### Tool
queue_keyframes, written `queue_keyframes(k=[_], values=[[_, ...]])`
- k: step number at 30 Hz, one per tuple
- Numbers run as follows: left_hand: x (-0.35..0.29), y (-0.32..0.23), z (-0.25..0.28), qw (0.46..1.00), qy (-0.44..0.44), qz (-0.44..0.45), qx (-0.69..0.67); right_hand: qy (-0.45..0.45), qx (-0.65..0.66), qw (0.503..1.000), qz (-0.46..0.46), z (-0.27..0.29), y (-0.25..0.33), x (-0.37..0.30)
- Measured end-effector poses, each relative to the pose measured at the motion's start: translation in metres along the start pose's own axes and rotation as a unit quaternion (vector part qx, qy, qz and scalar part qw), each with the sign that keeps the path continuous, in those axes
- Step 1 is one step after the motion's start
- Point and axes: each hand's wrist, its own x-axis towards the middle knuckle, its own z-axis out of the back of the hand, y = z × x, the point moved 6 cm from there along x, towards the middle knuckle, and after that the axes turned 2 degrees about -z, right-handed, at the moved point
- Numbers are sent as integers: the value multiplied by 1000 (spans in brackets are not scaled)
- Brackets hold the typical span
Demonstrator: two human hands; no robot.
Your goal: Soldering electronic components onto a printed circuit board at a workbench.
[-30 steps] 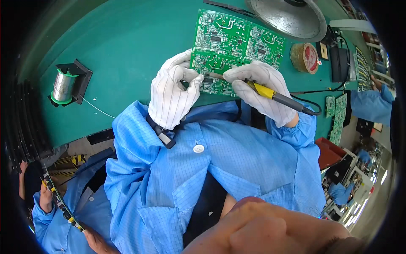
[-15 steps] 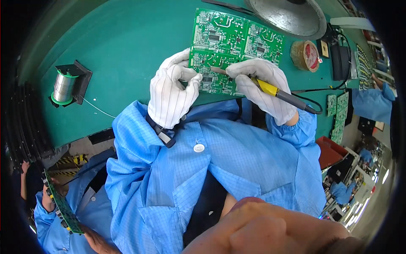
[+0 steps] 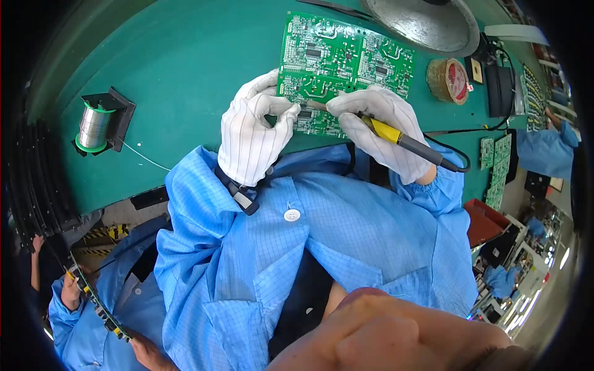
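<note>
A green circuit board panel, divided into several sections and crowded with small parts, lies on the green bench. My right hand, in a white striped glove, grips a yellow and grey soldering iron. The iron's tip is over the lower left section, close to my left fingertips. My left hand, also gloved, is at the panel's left edge. Its thumb and forefinger are pinched together over the board; what lies between them is too small to make out.
At left, a solder wire spool sits on a black stand, its wire trailing toward my left sleeve. A round metal dish and a tape roll are to the right. Beside me at lower left, another person holds a circuit board.
My right hand and the iron have shifted slightly left, nearer my left fingertips. My left hand has barely moved. The other person's board has turned more edge-on.
</note>
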Motion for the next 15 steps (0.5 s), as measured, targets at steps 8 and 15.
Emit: queue_keyframes(k=[8,15], values=[[0,1,-1,1000,7,22,0,-5,-6,1000,10,0,-1,1],[-2,3,-1,999,15,40,-12,-22,37,999,-22,4,-2,1]])
